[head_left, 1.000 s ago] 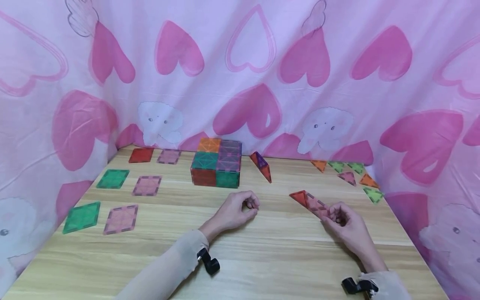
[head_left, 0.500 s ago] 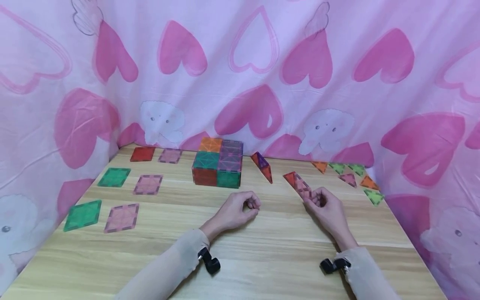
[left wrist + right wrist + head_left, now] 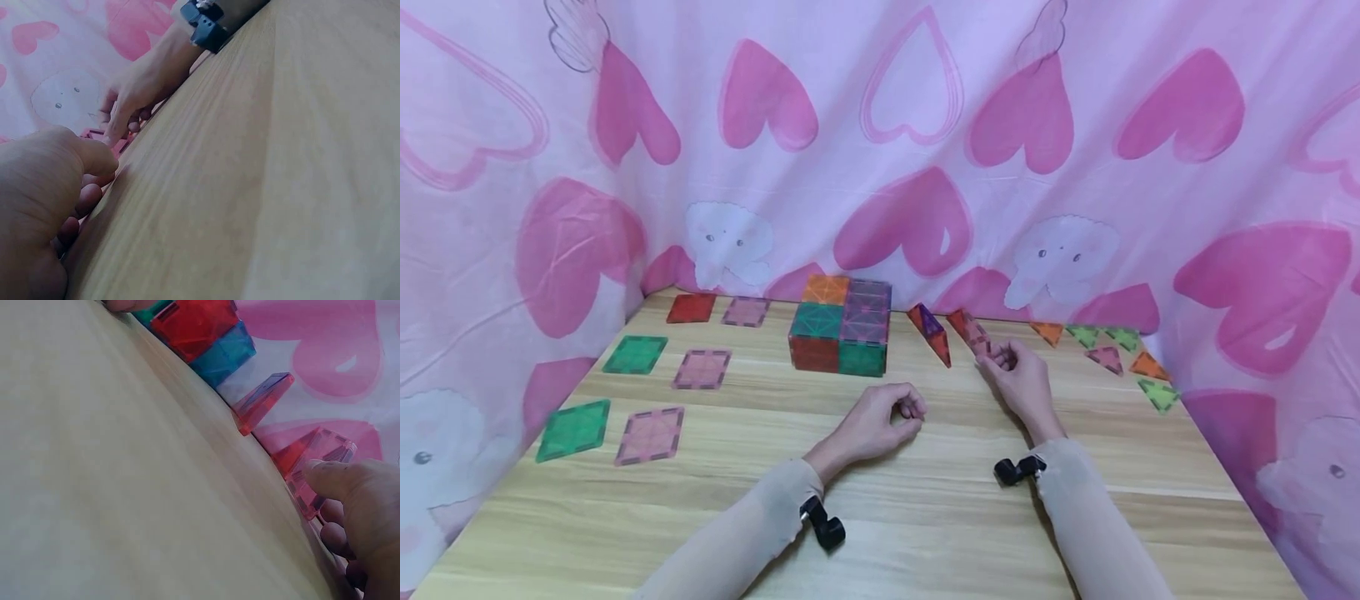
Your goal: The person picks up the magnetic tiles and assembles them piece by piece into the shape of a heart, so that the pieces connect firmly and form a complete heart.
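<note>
In the head view my right hand [image 3: 1018, 379] pinches the near end of a joined strip of red and pink triangular magnetic tiles [image 3: 973, 333]. The right wrist view shows my thumb on the pink part of these tiles [image 3: 328, 447]. Just left of them lies a similar piece of red and purple magnetic tiles [image 3: 930, 333], apart from the held one. Further left stands a block of magnetic tiles [image 3: 841, 329] in orange, purple, green and red. My left hand [image 3: 868, 423] rests on the table in front of the block, its fingers loosely curled around nothing.
Green, red and pink square tiles, such as a pink one [image 3: 702, 369], lie spread on the left of the wooden table [image 3: 925, 517]. Several small triangular tiles, among them an orange one [image 3: 1148, 365], lie at the back right. A pink curtain [image 3: 820, 208] borders the table.
My right hand has carried the red and pink tiles left and away from me, close beside the red and purple piece. My left hand has stayed in place.
</note>
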`<state>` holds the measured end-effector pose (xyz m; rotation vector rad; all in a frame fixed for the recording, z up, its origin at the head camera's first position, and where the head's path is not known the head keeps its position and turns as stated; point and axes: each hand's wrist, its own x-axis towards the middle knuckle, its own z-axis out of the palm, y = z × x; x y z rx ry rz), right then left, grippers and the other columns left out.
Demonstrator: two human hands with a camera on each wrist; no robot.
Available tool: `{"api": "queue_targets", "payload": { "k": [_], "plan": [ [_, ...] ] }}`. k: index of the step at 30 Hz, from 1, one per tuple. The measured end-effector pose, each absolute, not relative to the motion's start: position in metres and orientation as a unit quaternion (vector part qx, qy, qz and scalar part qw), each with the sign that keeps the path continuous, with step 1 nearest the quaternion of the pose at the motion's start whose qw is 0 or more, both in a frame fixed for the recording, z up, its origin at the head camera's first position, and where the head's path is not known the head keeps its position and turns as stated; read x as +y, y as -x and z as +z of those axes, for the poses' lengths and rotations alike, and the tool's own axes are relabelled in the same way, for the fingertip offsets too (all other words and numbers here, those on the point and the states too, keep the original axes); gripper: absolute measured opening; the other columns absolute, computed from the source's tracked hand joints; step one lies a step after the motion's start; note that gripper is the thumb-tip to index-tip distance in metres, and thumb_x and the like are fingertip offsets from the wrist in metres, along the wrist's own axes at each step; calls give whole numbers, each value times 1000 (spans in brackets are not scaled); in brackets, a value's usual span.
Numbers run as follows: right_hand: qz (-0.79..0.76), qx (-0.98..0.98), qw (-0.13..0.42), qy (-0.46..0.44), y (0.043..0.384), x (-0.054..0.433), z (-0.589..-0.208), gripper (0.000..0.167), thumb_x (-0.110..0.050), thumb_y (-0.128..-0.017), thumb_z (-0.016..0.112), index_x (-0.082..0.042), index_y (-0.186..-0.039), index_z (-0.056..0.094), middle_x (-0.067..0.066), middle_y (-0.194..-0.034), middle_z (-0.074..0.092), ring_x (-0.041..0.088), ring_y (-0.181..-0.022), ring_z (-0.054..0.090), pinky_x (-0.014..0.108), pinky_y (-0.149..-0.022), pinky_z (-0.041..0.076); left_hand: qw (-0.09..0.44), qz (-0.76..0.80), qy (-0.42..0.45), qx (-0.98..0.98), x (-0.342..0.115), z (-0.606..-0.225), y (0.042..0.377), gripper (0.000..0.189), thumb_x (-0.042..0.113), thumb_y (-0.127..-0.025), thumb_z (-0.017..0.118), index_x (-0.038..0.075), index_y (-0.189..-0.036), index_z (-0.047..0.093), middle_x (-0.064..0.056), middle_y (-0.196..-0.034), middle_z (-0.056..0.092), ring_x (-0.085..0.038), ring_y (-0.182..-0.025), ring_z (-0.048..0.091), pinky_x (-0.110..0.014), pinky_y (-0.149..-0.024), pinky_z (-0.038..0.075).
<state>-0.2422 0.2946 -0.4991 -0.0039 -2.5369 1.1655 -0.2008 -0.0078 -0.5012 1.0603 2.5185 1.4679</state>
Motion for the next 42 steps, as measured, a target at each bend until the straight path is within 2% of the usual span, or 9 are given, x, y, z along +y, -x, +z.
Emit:
{"api": "queue_targets", "payload": {
  "k": [10, 15, 20, 24, 26, 29, 33, 38, 42],
  "plan": [
    [432, -886, 167, 14, 247, 297, -497, 33, -31, -99, 88, -6, -113, 72, 11, -99, 74, 20, -87, 65, 17, -72, 50, 15, 472, -346, 810, -7, -501, 201, 10, 6, -99, 79, 12, -107, 75, 6, -98, 73, -9, -92, 66, -26, -86, 58],
    [473, -864, 173, 1, 249, 307, -499, 46, -36, -104, 83, -2, -132, 69, 13, -114, 73, 15, -98, 65, 15, -82, 51, 11, 469, -346, 812, -8, -500, 200, 10, 6, -99, 80, 11, -107, 76, 7, -97, 73, -7, -91, 66, -25, -85, 58],
    [516, -829, 216, 17, 251, 331, -500, 51, -33, -107, 78, -4, -146, 64, 17, -132, 69, 9, -108, 64, 15, -92, 50, 9, 468, -351, 811, -8, -500, 201, 12, 5, -98, 79, 12, -106, 75, 3, -98, 74, -8, -91, 66, -25, -85, 58],
    [512, -822, 242, 63, 251, 354, -498, 51, -29, -108, 75, -7, -152, 62, 20, -142, 66, 17, -118, 66, 15, -93, 49, 12, 470, -348, 811, -8, -500, 200, 13, 4, -97, 80, 13, -105, 75, 3, -97, 74, -10, -91, 67, -25, -85, 58],
    [499, -829, 237, 83, 250, 363, -496, 51, -28, -109, 72, -9, -155, 61, 19, -148, 65, 25, -127, 66, 19, -97, 49, 11, 470, -346, 812, -7, -499, 200, 12, 3, -97, 80, 12, -105, 75, 4, -97, 74, -11, -91, 67, -25, -85, 58],
    [484, -842, 217, 97, 248, 374, -492, 54, -28, -111, 68, -11, -161, 56, 18, -157, 60, 36, -142, 61, 37, -111, 53, 9, 469, -346, 812, -6, -499, 200, 12, 3, -97, 80, 12, -105, 76, 6, -96, 73, -11, -91, 68, -26, -85, 58],
    [460, -866, 177, 85, 249, 377, -490, 63, -25, -110, 63, -13, -169, 45, 20, -167, 52, 43, -150, 54, 60, -120, 47, 9, 469, -345, 813, -6, -499, 201, 13, 3, -97, 79, 13, -105, 76, 7, -96, 73, -11, -91, 67, -26, -85, 58],
    [369, -915, 158, 34, 252, 376, -492, 71, -12, -104, 61, 1, -169, 39, 32, -166, 48, 51, -154, 45, 66, -125, 37, 8, 472, -346, 811, -7, -501, 200, 12, 3, -97, 79, 11, -105, 75, 5, -96, 74, -12, -91, 68, -24, -85, 58],
    [315, -936, 160, 14, 249, 374, -494, 65, -11, -103, 63, 9, -162, 46, 38, -157, 45, 58, -151, 35, 71, -125, 31, 9, 473, -344, 811, -6, -501, 199, 12, 3, -97, 79, 11, -105, 76, 6, -96, 73, -11, -91, 68, -24, -85, 58]
  ]
}}
